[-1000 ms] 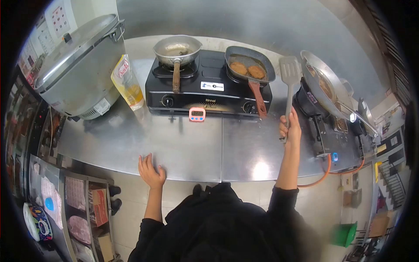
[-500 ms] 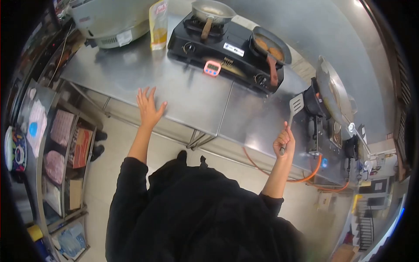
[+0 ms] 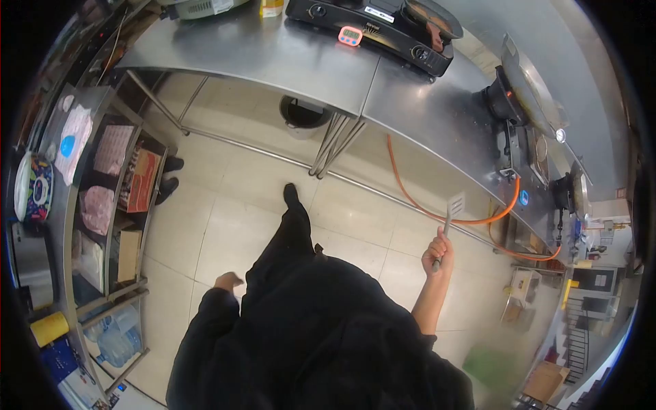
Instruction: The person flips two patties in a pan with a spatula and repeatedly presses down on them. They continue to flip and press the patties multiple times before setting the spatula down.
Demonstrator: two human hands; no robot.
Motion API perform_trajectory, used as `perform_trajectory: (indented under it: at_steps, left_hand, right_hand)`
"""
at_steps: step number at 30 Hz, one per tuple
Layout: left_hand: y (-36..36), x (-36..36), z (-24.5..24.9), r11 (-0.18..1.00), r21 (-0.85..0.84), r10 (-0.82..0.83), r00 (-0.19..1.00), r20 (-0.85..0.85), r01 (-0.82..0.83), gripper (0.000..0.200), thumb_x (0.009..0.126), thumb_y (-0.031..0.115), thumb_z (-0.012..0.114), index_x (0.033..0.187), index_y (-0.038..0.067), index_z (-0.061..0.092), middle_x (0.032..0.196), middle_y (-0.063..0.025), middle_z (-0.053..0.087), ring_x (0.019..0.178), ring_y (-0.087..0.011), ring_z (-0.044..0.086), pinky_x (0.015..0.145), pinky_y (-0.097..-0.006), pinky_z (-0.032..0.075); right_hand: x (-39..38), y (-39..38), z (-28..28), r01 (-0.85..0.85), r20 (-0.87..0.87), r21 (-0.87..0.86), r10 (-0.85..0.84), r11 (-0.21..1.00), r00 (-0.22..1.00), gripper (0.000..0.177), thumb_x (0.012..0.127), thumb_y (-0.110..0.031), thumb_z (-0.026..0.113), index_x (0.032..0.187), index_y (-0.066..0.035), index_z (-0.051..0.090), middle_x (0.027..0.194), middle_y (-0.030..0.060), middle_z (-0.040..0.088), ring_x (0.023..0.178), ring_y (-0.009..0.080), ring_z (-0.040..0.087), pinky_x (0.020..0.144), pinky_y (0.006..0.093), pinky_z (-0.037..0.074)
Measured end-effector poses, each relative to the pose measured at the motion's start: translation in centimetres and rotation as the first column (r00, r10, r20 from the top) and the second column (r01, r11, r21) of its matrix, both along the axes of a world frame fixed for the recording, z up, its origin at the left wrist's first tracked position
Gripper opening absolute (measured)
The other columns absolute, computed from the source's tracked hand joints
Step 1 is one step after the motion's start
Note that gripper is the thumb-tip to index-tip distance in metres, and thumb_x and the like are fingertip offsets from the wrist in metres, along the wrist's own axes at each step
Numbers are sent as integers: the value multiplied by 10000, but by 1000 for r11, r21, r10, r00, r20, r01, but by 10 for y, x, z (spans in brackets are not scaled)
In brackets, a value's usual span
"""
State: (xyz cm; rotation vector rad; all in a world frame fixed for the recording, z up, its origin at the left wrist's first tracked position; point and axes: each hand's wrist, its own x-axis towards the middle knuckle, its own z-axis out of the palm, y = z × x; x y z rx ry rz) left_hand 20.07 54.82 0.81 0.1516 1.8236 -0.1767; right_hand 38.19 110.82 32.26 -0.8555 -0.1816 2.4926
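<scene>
My right hand (image 3: 437,253) is closed around the handle of a slotted spatula (image 3: 456,203), whose slotted head points up, over the floor in front of the counter. Close to my body on the left is my left hand (image 3: 229,281), small in view, with its fingers mostly hidden. On the steel counter (image 3: 273,68) a black gas stove (image 3: 369,34) stands at the back edge of view. A frying pan (image 3: 434,20) sits on its right burner, and a pink digital timer (image 3: 350,35) is at its front.
An orange gas hose (image 3: 410,195) loops below the counter's right part. A dark bucket (image 3: 303,117) stands under the counter. Along the left runs a shelf rack (image 3: 102,266) holding boxes and packages. More pans (image 3: 523,89) are at the right, and a green blurred object (image 3: 492,365) lies on the floor.
My view has tilted down and away from the counter. My left hand has drawn back from the counter edge to my side. The spatula stays in my right hand, now over the floor.
</scene>
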Motion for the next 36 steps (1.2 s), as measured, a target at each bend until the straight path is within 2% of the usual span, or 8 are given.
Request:
perform_trajectory:
  at_steps: [11,22,26,27,29,31,33,36]
  left_hand:
    - [-109,61,-13,963,220,197,962,-188,-155,561,786,456,584,1077,-24,590,1116,-230,583,1083,-351,534,917,-416,424]
    - [-144,1,123,544,826,645,702,-301,-146,437,804,326,591,1135,44,545,990,-194,621,926,-318,599,818,-401,472]
    - [-273,66,36,822,503,531,677,-509,-267,437,814,343,583,1133,46,554,1014,-226,609,1017,-353,556,879,-419,437]
    - [-334,90,-64,939,256,319,865,-387,-231,560,829,456,507,1212,48,520,1183,-219,546,1153,-342,483,953,-425,397]
    - [-334,112,133,936,343,-8,979,-205,79,406,836,377,451,1031,74,640,1082,-186,600,1039,-346,557,911,-438,426]
    - [-391,149,59,972,233,50,982,-180,-6,373,783,369,465,918,89,672,997,-175,628,965,-343,591,814,-430,461]
    - [-371,132,133,928,178,346,933,-96,-326,432,745,464,528,930,100,669,1000,-178,634,1000,-334,584,819,-413,456]
    - [-343,108,154,972,234,69,981,-184,-24,403,824,437,481,1029,129,641,1094,-184,589,1074,-361,533,913,-428,432]
  right_hand:
    - [-7,-82,32,-26,-24,152,30,988,999,153,921,-98,453,1021,-42,554,542,-48,360,425,36,348,372,172,328]
    - [-77,-233,31,-97,-55,-156,90,983,994,76,913,-94,474,909,-47,533,533,-62,371,427,28,365,375,172,332]
    - [-81,-286,48,-151,-93,-72,144,986,985,68,911,-96,483,866,-56,513,526,-68,359,417,30,344,368,175,314]
    - [-78,-295,50,-153,-106,-49,147,987,983,69,912,-98,484,862,-61,512,525,-69,357,415,30,338,366,176,311]
    - [-56,-302,40,-137,-83,8,137,991,987,84,915,-104,483,840,-74,508,521,-70,351,412,32,331,367,179,310]
    - [-36,-302,25,-111,-110,33,114,993,987,78,909,-100,483,855,-57,519,527,-66,353,424,32,343,377,175,323]
    - [-16,-300,11,-36,-112,-52,30,998,993,84,896,-89,490,822,-53,510,528,-64,357,434,29,360,388,167,346]
    - [-1,-297,-4,144,-16,-217,-151,966,988,184,879,-73,499,705,-98,442,512,-68,356,424,28,365,390,159,361]
